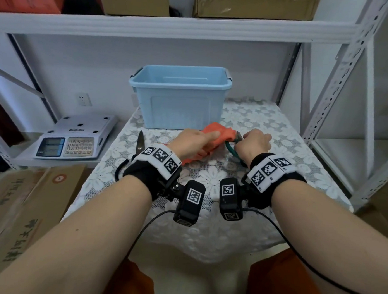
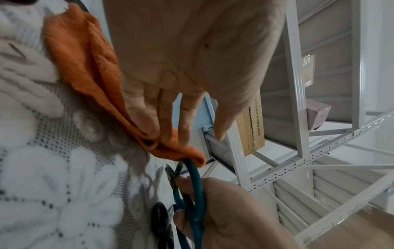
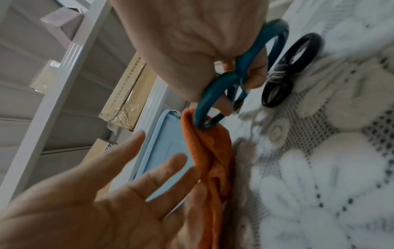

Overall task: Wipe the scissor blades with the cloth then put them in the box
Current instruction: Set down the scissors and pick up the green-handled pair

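the right hand (image 1: 254, 143) grips the teal-handled metal scissors (image 3: 215, 96), blades buried in the orange terry cloth (image 1: 214, 136) pressed by the left hand's (image 1: 194, 142) straight fingers (image 2: 162, 116).

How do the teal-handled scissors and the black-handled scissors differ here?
The teal-handled scissors are gripped by the right hand, blades inside the orange cloth; the black-handled scissors lie untouched on the lace tablecloth, blades bare. Handle colours differ. Both sit outside the light blue plastic box.
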